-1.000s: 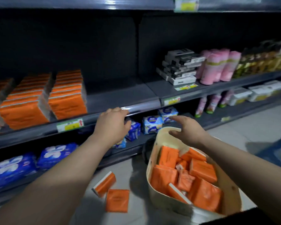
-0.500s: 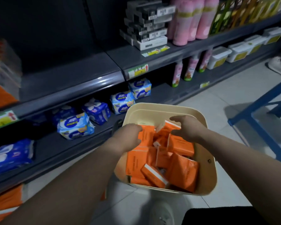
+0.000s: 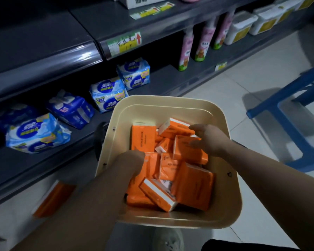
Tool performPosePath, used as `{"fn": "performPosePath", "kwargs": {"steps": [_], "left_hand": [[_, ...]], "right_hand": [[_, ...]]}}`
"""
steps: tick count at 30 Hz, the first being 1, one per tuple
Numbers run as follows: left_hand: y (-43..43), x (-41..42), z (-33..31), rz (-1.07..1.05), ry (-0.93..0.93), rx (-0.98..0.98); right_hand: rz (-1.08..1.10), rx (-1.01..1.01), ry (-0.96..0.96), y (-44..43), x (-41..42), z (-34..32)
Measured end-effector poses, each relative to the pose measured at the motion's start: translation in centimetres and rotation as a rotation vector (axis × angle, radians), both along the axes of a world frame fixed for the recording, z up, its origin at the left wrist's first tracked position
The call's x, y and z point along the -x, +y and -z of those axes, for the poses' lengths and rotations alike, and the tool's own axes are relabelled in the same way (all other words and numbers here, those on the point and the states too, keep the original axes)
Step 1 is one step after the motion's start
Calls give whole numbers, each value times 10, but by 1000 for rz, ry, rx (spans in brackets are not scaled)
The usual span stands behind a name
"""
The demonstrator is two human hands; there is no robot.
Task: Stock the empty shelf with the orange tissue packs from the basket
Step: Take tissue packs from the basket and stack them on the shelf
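Observation:
A beige basket (image 3: 170, 100) stands on the floor below me and holds several orange tissue packs (image 3: 192, 187) in a loose pile. My left hand (image 3: 130, 163) is down in the basket's left side with its back up; its fingers bend down onto a pack and are hidden. My right hand (image 3: 208, 140) hovers over the packs at the far right, thumb and fingers spread and touching the top packs. The empty dark shelf (image 3: 34, 42) runs along the upper left.
One orange pack (image 3: 51, 198) lies on the floor left of the basket. Blue wrapped packs (image 3: 36, 133) fill the bottom shelf. Pink bottles (image 3: 203, 44) and white tubs (image 3: 241, 26) stand further right. A blue stool (image 3: 297, 113) stands at the right, and my shoe (image 3: 168, 240) is below the basket.
My view has dropped from the shelf to the basket. Both hands came down from shelf height into the basket and now lie among the orange packs.

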State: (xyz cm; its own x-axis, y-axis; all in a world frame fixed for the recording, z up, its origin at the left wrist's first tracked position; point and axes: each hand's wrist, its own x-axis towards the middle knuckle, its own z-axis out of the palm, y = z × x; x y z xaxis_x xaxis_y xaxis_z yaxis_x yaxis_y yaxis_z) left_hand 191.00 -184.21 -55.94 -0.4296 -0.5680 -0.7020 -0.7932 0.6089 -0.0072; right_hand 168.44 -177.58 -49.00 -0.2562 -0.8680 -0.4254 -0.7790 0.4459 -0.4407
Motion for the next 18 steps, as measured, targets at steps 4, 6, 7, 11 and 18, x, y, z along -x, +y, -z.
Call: {"fn": "performPosePath", "kwargs": {"steps": [4,6,7,11,18], "left_hand": [[0,-6,0,62,-32,77],[-4,-9,-3,50,-5,53],[-8,-10,-7,10,39,30],[-20,-17,-36,-206,265,-61],[-31,-28,-79,-331,617,101]], "right_hand": [[54,-1,-59,0,1,5],[45,-1,-47,0,0,8],[40,0,-37,-2,-1,9],[32,-27,-10,-6,-6,20],[0,-143,92,-10,-10,48]]}}
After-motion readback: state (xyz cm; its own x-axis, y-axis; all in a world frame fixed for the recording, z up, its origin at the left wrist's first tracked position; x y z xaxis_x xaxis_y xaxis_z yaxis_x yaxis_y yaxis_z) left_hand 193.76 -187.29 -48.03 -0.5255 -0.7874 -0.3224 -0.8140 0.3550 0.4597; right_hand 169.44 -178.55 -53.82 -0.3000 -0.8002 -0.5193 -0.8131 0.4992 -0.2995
